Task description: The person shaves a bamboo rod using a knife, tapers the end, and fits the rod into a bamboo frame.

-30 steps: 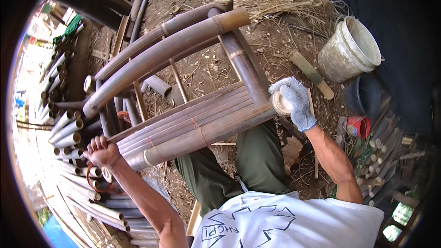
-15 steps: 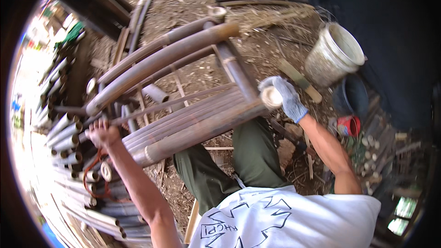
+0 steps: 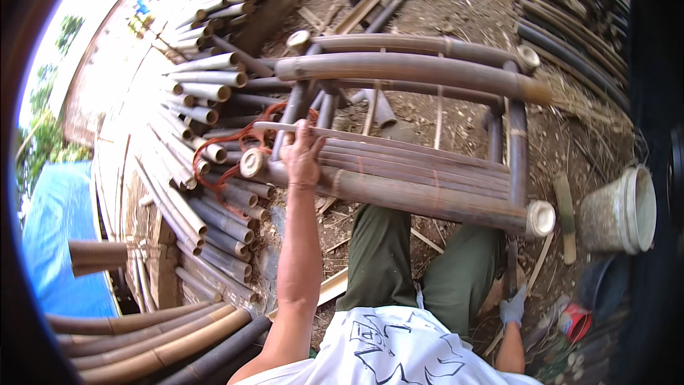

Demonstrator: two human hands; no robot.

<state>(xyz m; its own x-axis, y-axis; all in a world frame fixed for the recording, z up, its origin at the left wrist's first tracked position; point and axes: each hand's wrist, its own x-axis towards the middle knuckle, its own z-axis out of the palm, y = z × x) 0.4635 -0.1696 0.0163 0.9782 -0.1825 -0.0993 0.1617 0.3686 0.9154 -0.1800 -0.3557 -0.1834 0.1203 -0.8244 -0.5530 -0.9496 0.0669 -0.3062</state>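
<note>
Across my knees lies a dark bamboo frame, like a bench or chair (image 3: pixel 427 196), with curved upper poles and a row of slats along its near side. My bare left hand (image 3: pixel 303 155) is closed around a thin bamboo slat (image 3: pixel 272 126) near the frame's left end. The slat's pale tip sticks out past my fingers. Low on the right, my right hand (image 3: pixel 511 309) in a grey knit glove is at the lower end of a dark, long tool (image 3: pixel 511 269) beside my knee. Its fingers are small and partly hidden, and the tool's kind is unclear.
Stacked bamboo poles (image 3: pixel 214 93) fill the left, with orange cord (image 3: pixel 214 164) over them. Curved poles (image 3: pixel 142 346) lie at lower left. A dirty white bucket (image 3: pixel 613 214), a dark bucket (image 3: pixel 602 285) and a red container (image 3: pixel 576 322) stand on the right. More poles (image 3: pixel 570 50) lie at far right.
My right hand has left the frame's right end and dropped to the tool beside my knee. My left hand stays at the frame's left end. The view has turned left, and the frame sits more level.
</note>
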